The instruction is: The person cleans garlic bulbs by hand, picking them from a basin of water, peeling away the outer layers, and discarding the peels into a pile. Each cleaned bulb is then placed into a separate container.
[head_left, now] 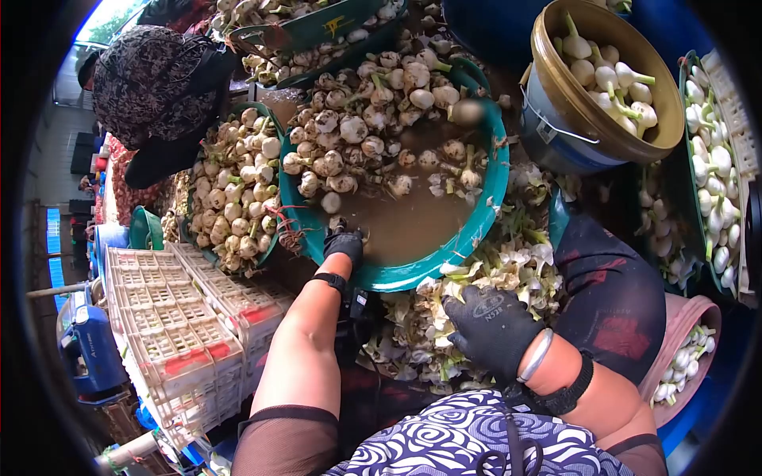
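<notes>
My left hand [344,244], in a black glove, is at the near left rim of a green basin [494,190]. Its fingers look curled, and whatever they may hold is hidden. Inside the basin, unpeeled garlic bulbs [353,128] are heaped at the back above murky brown water. A blurred round bulb [466,113] shows near the far right rim. My right hand [494,329], also black-gloved, is bent over a pile of garlic skins [520,274] between the basin and my lap. Its fingers close on some skins.
Right of the basin, a gold-rimmed bucket [544,79] holds trimmed white garlic. More garlic fills a tray [718,182] and a pink tub [671,317]. Left are a green tub of bulbs [234,190] and stacked plastic crates [171,309]. Another person's patterned hat [151,83] is upper left.
</notes>
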Tool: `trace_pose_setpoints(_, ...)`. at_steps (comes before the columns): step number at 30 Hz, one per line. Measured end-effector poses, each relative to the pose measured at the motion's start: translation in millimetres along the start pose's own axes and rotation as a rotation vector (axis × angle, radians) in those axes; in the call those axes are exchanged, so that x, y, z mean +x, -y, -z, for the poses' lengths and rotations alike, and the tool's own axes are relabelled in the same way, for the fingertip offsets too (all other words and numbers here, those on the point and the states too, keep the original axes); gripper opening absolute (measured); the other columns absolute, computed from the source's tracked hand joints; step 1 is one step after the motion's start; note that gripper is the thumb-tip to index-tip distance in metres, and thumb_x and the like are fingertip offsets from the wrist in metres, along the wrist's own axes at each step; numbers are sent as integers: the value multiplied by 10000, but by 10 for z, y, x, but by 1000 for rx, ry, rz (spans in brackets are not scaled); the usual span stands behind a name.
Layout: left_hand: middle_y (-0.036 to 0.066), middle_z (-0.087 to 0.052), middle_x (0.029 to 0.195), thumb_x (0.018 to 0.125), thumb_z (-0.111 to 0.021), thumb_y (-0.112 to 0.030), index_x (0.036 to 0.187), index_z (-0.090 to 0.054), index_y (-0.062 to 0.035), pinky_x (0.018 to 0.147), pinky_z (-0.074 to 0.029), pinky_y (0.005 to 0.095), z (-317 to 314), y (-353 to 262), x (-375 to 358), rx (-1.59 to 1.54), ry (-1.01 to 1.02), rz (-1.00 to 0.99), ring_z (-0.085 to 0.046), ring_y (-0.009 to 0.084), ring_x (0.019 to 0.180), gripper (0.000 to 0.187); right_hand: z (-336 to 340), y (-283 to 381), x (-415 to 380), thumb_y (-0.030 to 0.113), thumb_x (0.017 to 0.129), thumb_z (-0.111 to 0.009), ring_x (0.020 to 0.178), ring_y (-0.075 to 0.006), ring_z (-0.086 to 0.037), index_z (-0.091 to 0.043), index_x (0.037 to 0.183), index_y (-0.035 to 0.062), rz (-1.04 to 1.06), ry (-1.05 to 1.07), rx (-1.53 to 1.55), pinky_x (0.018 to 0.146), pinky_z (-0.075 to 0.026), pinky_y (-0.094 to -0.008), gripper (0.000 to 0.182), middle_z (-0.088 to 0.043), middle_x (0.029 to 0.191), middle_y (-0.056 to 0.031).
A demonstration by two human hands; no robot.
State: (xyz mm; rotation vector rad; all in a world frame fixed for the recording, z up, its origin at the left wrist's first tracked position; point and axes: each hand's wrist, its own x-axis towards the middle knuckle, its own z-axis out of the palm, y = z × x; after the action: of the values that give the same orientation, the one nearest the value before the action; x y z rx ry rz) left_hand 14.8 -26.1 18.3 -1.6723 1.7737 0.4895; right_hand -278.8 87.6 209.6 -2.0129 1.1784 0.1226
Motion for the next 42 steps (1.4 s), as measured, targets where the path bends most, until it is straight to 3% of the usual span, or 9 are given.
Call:
trace_pose_setpoints(6,166,-655,914,762,-669,-276,1094,-645,-151,698,-512,399,302,108,-208,-369,-241,-289,-625,349,830,356,132,65,78,225,776,-645,953,-352,-567,-493,1216,35,-27,-35,144,815,-471,-431,503,-555,1039,-190)
trace_pose_setpoints(9,102,-691,884,778,-679,-103,1113,-646,-54,682,-514,301,893,-115,-759,-769,-236,-378,-649,167,742,340,91,75,149,187,770,-656,1072,-379,-523,-432,1305,36,34,-399,273,904,-443,-426,600,-527,1169,-226)
trace_pose_setpoints(11,60,-678,867,798,-653,-8,1132,-622,17,667,-503,245,1135,-288,-1211,-1292,71,-380,-603,87,738,336,39,66,259,153,726,-670,1004,-352,-548,-385,1342,47,86,-580,305,865,-452,-417,688,-547,1059,-222)
trace_pose_setpoints(22,72,-616,1055,901,-596,-178,1139,-552,39,796,-496,280,1145,-819,-2186,-2097,-79,-562,-604,147,912,325,73,64,186,-56,696,-724,955,-146,-602,-507,1126,15,315,-495,1619,828,-525,-291,488,-599,1080,-87)
trace_pose_setpoints(27,63,-633,989,899,-603,-171,1091,-583,31,768,-501,258,1090,-922,-2149,-2075,-214,-558,-611,139,876,280,25,51,175,-41,697,-741,956,-176,-611,-526,1104,7,300,-546,1553,840,-526,-308,462,-604,1077,-105)
trace_pose_setpoints(29,62,-639,963,908,-588,-165,1070,-592,37,752,-506,255,1034,-868,-2129,-1468,-521,-668,-620,144,857,259,29,-9,185,-28,697,-751,954,-177,-611,-532,1096,2,212,-497,1593,844,-524,-308,456,-608,1070,-105)
trace_pose_setpoints(31,91,-647,959,892,-581,-85,1072,-595,40,731,-525,281,1074,-869,-2129,-2043,-104,-519,-640,183,833,219,14,-39,197,-2,687,-775,950,-172,-611,-541,1087,-2,175,-426,1778,847,-521,-309,464,-616,1051,-99)
trace_pose_setpoints(33,108,-629,1005,913,-544,-121,1080,-574,35,768,-523,307,1003,-794,-2086,-1379,-534,-647,-626,197,895,230,27,-59,217,-3,684,-775,936,-169,-612,-543,1088,-2,163,-432,1761,840,-523,-308,466,-619,1032,-96)
trace_pose_setpoints(42,123,-621,1061,848,-619,-68,1160,-543,59,812,-520,309,1194,-914,-2161,-2069,-128,-528,-623,194,924,346,48,23,194,-11,657,-777,941,-135,-588,-505,1127,11,220,-580,1451,828,-512,-284,543,-593,1058,-72)
